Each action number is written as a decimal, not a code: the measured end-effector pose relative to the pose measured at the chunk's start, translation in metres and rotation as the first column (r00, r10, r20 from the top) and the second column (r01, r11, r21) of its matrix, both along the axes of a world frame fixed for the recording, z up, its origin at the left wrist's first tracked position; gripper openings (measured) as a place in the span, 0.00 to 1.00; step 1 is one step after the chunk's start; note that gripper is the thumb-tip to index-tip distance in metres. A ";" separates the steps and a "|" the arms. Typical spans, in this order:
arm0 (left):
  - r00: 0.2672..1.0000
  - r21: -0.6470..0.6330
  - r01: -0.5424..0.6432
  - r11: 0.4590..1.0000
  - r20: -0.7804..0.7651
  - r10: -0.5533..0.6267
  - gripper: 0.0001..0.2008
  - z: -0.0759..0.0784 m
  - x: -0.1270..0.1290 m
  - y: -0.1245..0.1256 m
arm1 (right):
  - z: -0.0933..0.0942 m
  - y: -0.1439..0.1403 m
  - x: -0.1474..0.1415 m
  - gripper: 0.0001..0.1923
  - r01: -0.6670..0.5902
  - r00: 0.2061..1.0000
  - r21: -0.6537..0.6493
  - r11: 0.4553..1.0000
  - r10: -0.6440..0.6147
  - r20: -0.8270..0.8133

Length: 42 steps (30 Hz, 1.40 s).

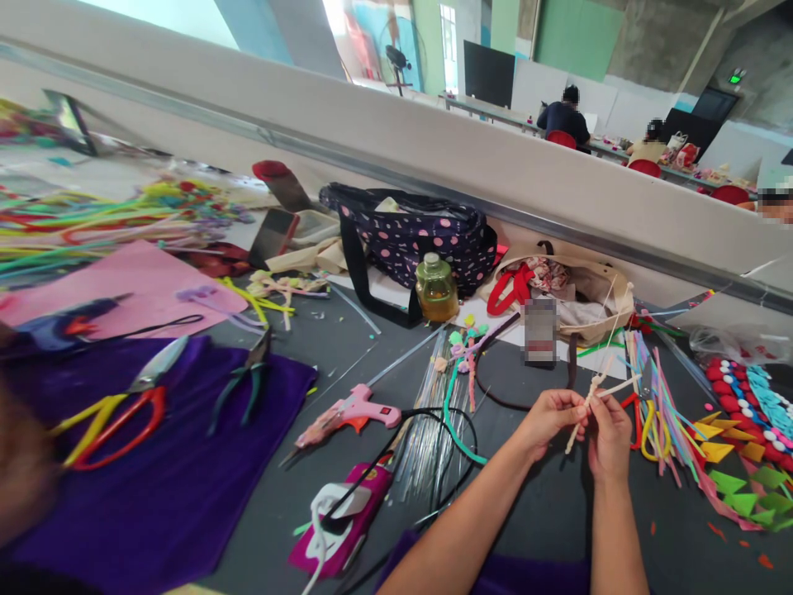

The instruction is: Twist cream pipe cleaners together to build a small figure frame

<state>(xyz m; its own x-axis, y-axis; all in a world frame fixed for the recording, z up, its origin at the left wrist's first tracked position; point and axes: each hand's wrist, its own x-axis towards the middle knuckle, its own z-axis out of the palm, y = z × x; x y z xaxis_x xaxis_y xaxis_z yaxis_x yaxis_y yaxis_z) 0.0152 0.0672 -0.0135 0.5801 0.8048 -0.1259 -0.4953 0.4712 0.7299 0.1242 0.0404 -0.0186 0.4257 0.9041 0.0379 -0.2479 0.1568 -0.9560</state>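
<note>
Both my hands are raised over the grey table at the right, close together. My left hand [554, 421] pinches a cream pipe cleaner piece [593, 387], whose stems are twisted together. Pressed against the same piece from the other side, the fingers of my right hand [610, 434] are closed on it. Loose ends stick out above, to the right and below my fingertips. Just right of my right hand lie scissors with red and yellow handles [655, 434] and a bundle of pastel pipe cleaners [666, 388].
A pink glue gun [356, 409], a magenta power strip [344, 529] and clear glue sticks [427, 430] lie left. Pliers [241, 384] and large scissors [124, 405] rest on purple cloth [186, 496]. A bottle [437, 289] stands by a patterned bag [402, 231]. A blurred forearm shows far left.
</note>
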 end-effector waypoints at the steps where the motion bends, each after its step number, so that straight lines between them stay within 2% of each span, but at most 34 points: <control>1: 1.000 -0.006 -0.002 1.000 -0.010 0.002 0.20 0.000 0.001 0.000 | -0.001 0.001 0.001 0.11 0.034 0.998 0.014 0.999 -0.035 0.049; 4: 0.999 -0.006 -0.028 1.000 -0.046 0.028 0.21 0.001 0.002 0.000 | -0.003 0.002 0.004 0.12 0.099 0.980 0.045 0.994 -0.105 0.168; 7: 0.993 0.015 -0.079 0.997 -0.081 0.080 0.21 0.001 0.003 0.001 | -0.003 0.002 0.005 0.11 0.098 0.965 0.060 0.993 -0.110 0.237; 14: 0.987 0.032 -0.133 0.991 -0.090 0.135 0.19 -0.002 0.000 0.002 | -0.003 0.002 0.001 0.11 0.076 0.978 0.047 0.996 -0.084 0.189; 20: 0.993 0.029 -0.106 0.994 -0.053 0.108 0.18 -0.001 -0.001 0.001 | -0.001 0.002 0.000 0.09 0.068 0.988 0.066 0.996 -0.076 0.136; 27: 1.000 -0.006 -0.012 1.000 0.009 0.012 0.19 -0.001 0.000 0.000 | 0.002 -0.001 -0.004 0.13 0.046 0.990 0.032 0.998 -0.050 0.130; 37: 0.998 -0.059 0.055 0.997 -0.003 -0.055 0.17 0.000 -0.009 0.004 | -0.003 0.001 0.000 0.11 0.087 0.980 0.033 0.996 -0.091 0.177; 42: 0.998 -0.085 0.046 0.995 -0.038 -0.050 0.17 -0.003 -0.011 0.006 | -0.008 0.002 0.001 0.14 0.092 0.992 -0.017 0.996 -0.090 0.088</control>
<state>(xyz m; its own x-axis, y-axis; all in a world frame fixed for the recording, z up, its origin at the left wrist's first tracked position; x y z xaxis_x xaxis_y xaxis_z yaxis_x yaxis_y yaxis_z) 0.0045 0.0727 -0.0164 0.6108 0.7618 -0.2158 -0.4416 0.5540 0.7058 0.1252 0.0425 -0.0266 0.5020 0.8628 0.0601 -0.1494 0.1550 -0.9766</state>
